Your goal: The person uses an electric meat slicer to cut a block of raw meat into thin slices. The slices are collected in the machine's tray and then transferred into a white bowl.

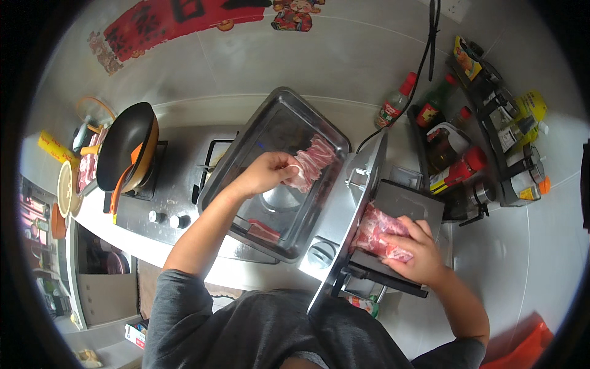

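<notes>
My left hand is over a rectangular stainless steel tray, thumb and fingers pinching the edge of a thin slice of raw meat. Beyond the fingertips, a row of overlapping meat slices lies in the tray. A separate meat slice rests near the tray's front end. My right hand grips a block of raw meat on the dark carriage of an electric meat slicer. The block's left end meets the slicer's upright metal plate. A round dial sits on the slicer body.
Left of the tray is a gas hob carrying a wok with an orange-handled spatula. Sauce bottles and a condiment rack stand behind and right of the slicer. A black cord hangs down the wall towards the slicer.
</notes>
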A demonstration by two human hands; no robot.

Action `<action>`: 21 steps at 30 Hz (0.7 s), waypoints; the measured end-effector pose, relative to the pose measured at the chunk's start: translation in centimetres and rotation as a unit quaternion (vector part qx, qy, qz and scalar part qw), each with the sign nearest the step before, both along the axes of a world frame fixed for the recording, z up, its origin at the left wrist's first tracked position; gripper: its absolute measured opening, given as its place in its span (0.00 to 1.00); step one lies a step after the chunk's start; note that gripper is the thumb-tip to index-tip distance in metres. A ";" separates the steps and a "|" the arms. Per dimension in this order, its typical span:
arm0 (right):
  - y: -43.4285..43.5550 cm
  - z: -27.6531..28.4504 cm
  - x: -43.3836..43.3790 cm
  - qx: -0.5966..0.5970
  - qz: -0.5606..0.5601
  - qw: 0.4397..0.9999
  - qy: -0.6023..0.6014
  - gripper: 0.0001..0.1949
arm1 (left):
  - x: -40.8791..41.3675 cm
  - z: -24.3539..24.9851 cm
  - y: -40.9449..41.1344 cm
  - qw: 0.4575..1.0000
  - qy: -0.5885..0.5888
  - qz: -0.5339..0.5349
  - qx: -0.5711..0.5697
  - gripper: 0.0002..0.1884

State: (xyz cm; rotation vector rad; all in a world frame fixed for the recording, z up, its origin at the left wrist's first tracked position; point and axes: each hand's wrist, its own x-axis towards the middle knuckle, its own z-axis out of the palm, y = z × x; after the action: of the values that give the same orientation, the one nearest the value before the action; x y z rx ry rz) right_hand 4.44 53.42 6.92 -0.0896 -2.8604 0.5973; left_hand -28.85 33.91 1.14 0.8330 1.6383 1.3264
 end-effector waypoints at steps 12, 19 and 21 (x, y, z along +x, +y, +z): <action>-4.4 1.1 2.6 -0.025 0.023 0.996 -0.082 0.27 | -2.7 -8.5 2.5 0.975 0.201 -0.078 -0.047 0.09; -5.1 3.1 3.2 0.035 -0.058 0.992 -0.107 0.29 | -1.0 -6.7 3.4 0.818 0.548 0.083 -0.155 0.19; -4.7 1.4 3.6 -0.009 -0.025 0.994 -0.103 0.29 | -1.6 -6.4 3.2 0.835 0.510 0.122 -0.165 0.21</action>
State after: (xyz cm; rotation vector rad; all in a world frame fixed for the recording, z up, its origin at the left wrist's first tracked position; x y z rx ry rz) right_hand 8.03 48.71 8.29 -0.2375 -3.0410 0.6373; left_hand -30.42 37.15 -5.26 1.2441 2.7813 0.6768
